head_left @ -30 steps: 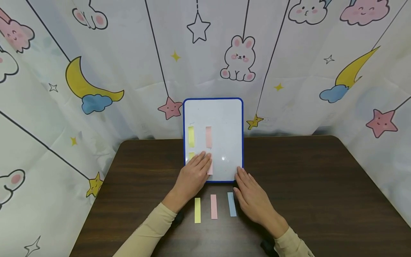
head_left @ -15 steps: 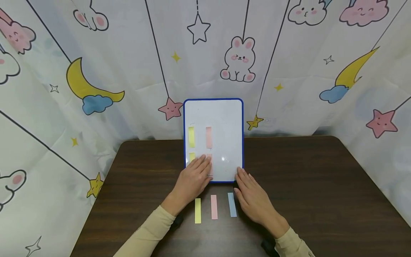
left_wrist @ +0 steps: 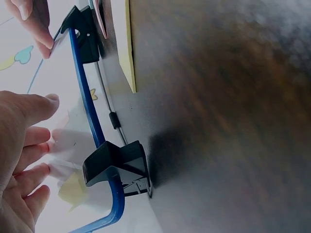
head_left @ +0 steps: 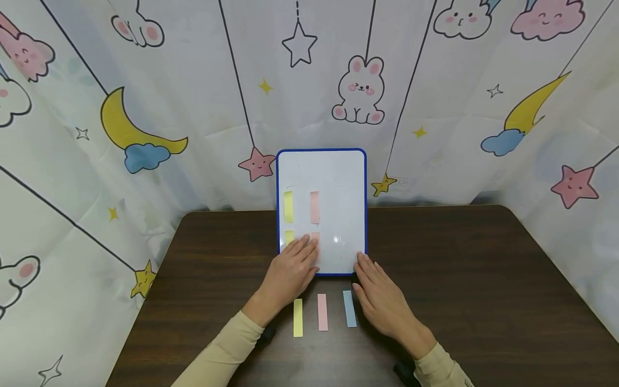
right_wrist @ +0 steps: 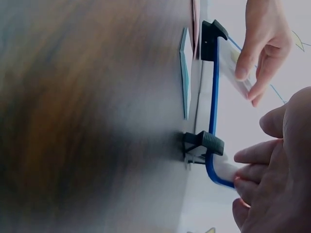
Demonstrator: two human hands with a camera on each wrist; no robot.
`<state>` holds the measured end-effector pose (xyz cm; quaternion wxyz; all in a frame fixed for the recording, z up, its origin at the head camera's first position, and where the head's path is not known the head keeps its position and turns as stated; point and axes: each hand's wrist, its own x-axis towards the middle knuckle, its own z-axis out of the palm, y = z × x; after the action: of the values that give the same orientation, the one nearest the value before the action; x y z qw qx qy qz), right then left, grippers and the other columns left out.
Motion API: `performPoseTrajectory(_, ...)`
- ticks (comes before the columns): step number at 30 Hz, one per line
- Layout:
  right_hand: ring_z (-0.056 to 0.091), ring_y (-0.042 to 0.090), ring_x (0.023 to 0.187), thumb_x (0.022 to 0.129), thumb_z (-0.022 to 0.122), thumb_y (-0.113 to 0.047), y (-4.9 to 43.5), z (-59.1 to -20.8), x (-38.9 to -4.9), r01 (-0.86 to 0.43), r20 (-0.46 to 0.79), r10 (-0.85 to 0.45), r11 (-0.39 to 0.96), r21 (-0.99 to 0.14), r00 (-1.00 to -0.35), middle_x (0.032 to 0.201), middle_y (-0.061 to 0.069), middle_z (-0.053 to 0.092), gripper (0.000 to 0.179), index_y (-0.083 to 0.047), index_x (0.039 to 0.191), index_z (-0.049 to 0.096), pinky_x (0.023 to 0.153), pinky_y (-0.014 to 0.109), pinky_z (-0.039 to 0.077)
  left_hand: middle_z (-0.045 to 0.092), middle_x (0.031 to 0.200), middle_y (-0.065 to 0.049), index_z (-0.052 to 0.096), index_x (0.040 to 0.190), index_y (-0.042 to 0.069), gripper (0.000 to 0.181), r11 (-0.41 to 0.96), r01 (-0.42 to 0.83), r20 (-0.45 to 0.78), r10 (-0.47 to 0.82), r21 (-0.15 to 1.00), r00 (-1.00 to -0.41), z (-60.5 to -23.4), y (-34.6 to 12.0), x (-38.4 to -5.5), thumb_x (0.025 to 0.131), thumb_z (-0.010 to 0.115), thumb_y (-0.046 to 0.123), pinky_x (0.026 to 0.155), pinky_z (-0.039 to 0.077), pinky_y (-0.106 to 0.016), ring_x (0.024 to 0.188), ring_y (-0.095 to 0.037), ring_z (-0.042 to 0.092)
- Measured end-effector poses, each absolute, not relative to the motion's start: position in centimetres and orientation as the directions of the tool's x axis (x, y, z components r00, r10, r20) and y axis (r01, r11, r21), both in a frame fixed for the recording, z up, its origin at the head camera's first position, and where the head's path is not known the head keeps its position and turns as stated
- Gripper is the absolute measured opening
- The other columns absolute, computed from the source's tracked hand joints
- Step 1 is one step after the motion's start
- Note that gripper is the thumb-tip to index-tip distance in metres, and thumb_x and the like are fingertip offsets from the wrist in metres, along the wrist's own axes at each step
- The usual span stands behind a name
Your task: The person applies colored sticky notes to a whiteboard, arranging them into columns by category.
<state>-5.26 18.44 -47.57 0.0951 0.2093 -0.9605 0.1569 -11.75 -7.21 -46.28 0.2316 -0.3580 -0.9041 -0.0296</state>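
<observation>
A small whiteboard [head_left: 340,188] with a blue frame stands tilted on the table. My left hand [head_left: 290,274] lies with its fingers on the board, pressing a lower pink paper strip [head_left: 316,235] and hiding most of it. A lower yellow strip [head_left: 289,235] is partly covered by that hand too. Above these, an upper yellow strip [head_left: 288,207] and an upper pink strip [head_left: 315,207] are stuck side by side. With fingers extended, my right hand [head_left: 382,298] rests against the board's lower right corner.
On the dark wooden table [head_left: 483,279], in front of the board, lie yellow [head_left: 297,318], pink [head_left: 322,312] and blue [head_left: 350,309] strip pads. Black clip feet [left_wrist: 116,165] hold the board's bottom edge. A patterned curtain [head_left: 203,107] hangs behind.
My left hand has shifted slightly down the board, uncovering the top of the lower pink strip and covering its bottom end. My right hand has stayed put.
</observation>
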Motion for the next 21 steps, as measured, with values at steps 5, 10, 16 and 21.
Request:
performPoseTrajectory(5,0.030,0.028,0.155,0.106,0.050,-0.026,18.4,-47.5,-5.3,-0.427,0.225,-0.375,0.864,-0.267,-0.899,0.166,0.014,0.030,0.053,0.002,0.151,0.045,0.131,0.031,0.009,0.062,0.144,-0.007,0.066,0.136,0.007,0.046,0.741,0.663,0.452,0.631,-0.108,-0.631,-46.2,-7.4,-11.6,0.096,0.071,0.030,0.120,0.041,-0.040,0.139,-0.024,0.055)
performPoseTrajectory(10,0.033,0.029,0.154,0.105,0.051,-0.025,18.6,-47.5,-5.3,-0.431,0.242,-0.373,0.862,-0.268,-0.896,0.165,0.015,0.033,0.053,0.002,0.150,0.046,0.126,0.017,-0.005,0.062,0.144,-0.008,0.066,0.136,0.007,0.048,0.742,0.663,0.464,0.625,-0.102,-0.628,-46.1,-7.1,-11.6,0.096,0.071,0.032,0.120,0.041,-0.042,0.138,-0.025,0.057)
performPoseTrajectory(16,0.037,0.028,0.152,0.105,0.053,-0.024,18.8,-47.4,-5.2,-0.421,0.266,-0.350,0.859,-0.292,-0.898,0.164,0.013,0.036,0.052,0.001,0.150,0.048,0.120,0.010,-0.009,0.065,0.141,-0.010,0.068,0.133,0.006,0.047,0.738,0.663,0.488,0.628,-0.127,-0.606,-46.2,-6.7,-11.5,0.095,0.071,0.033,0.122,0.039,-0.045,0.135,-0.025,0.059)
performPoseTrajectory(21,0.038,0.029,0.151,0.105,0.053,-0.022,19.2,-47.2,-5.1,-0.437,0.287,-0.358,0.850,-0.293,-0.889,0.163,0.015,0.038,0.051,0.002,0.149,0.048,0.121,0.011,-0.008,0.066,0.139,-0.011,0.069,0.130,0.004,0.046,0.731,0.673,0.519,0.620,-0.110,-0.589,-46.1,-6.3,-11.2,0.094,0.073,0.031,0.119,0.042,-0.044,0.133,-0.025,0.061)
